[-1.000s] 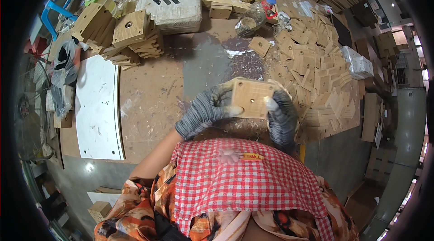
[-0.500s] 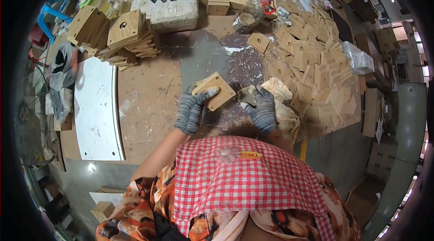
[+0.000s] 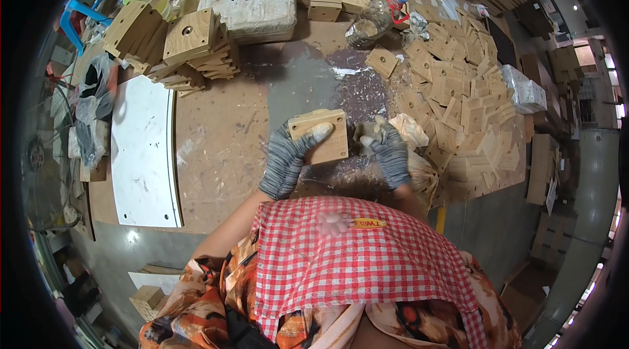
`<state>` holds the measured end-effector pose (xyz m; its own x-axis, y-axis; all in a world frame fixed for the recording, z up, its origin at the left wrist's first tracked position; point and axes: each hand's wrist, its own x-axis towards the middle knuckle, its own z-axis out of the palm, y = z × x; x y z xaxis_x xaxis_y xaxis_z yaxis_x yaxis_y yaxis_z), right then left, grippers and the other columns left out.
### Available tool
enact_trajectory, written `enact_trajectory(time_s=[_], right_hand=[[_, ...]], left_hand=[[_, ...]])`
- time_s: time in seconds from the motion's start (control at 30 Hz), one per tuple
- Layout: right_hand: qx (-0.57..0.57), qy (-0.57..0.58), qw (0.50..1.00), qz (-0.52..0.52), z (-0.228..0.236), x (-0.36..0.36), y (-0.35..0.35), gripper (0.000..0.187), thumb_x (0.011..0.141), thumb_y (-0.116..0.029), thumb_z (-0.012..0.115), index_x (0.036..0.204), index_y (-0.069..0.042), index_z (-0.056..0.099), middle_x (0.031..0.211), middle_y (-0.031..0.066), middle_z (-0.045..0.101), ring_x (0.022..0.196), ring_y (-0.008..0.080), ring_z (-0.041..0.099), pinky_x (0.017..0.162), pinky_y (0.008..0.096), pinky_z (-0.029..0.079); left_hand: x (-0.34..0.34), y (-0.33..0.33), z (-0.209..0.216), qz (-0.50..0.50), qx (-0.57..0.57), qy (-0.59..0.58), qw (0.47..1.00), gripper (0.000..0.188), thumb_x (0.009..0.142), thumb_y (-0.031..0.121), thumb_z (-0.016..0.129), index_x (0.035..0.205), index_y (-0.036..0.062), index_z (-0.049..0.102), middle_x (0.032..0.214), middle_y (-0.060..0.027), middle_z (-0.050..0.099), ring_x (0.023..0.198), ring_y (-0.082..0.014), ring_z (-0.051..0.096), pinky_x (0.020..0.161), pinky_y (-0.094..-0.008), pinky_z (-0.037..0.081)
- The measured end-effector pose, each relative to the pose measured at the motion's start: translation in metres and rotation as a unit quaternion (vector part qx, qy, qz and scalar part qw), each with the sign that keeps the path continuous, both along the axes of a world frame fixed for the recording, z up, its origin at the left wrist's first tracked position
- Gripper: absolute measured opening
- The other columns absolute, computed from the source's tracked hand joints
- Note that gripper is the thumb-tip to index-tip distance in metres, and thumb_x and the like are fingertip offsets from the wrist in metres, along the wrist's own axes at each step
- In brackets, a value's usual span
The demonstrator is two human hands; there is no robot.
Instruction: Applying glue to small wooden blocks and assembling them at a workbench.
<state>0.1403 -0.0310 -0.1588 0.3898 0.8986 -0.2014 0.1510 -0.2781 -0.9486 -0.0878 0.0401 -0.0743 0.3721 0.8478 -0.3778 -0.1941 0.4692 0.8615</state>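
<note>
My left hand (image 3: 286, 158), in a grey knitted glove, grips a square wooden plate (image 3: 329, 145) with small holes near its corners. The thumb lies across the plate's upper face. Just right of the plate is my right hand (image 3: 388, 154), gloved too, its fingers curled round a small dull grey-brown piece whose kind I cannot make out. A gap separates that hand from the plate. Close beyond the right hand lies a crumpled cream cloth or bag (image 3: 409, 130).
Many loose wooden plates (image 3: 462, 103) are heaped at the right. Stacked plates (image 3: 190, 38) stand at the far left, beside a wrapped white block (image 3: 252, 8). A white panel (image 3: 143, 159) lies on the left. Beyond my hands are a plastic bottle (image 3: 368, 25) and a single plate (image 3: 382, 61).
My left hand has turned the plate from a diagonal tilt to nearly square with me. The right hand has shifted slightly right, its fingers more curled. The whole view has moved a little.
</note>
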Motion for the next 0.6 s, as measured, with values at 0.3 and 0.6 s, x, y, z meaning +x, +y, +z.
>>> enact_trajectory(time_s=[0.3,0.6], right_hand=[[0.130,-0.266,0.924,0.241,0.099,-0.015,0.003,0.037,0.086,0.002,0.053,0.122,-0.005,0.051,0.128,0.0145,0.050,0.118,0.0276,0.050,0.098,0.0338,0.043],[0.054,0.447,0.890,0.070,0.126,-0.038,-0.001,0.049,0.084,-0.016,0.063,0.128,-0.002,0.047,0.125,0.0109,0.051,0.111,0.0205,0.053,0.094,0.0300,0.043]], left_hand=[[0.007,-0.001,0.014,-0.017,-0.033,-0.053,0.998,0.036,0.079,0.034,0.071,0.090,0.0010,0.061,0.073,-0.0034,0.060,0.066,-0.0094,0.059,0.058,-0.0227,0.049],[0.007,0.001,0.011,-0.037,-0.007,-0.023,0.999,0.036,0.078,0.031,0.072,0.093,-0.0005,0.062,0.078,-0.0056,0.063,0.069,-0.0106,0.059,0.064,-0.0243,0.050]])
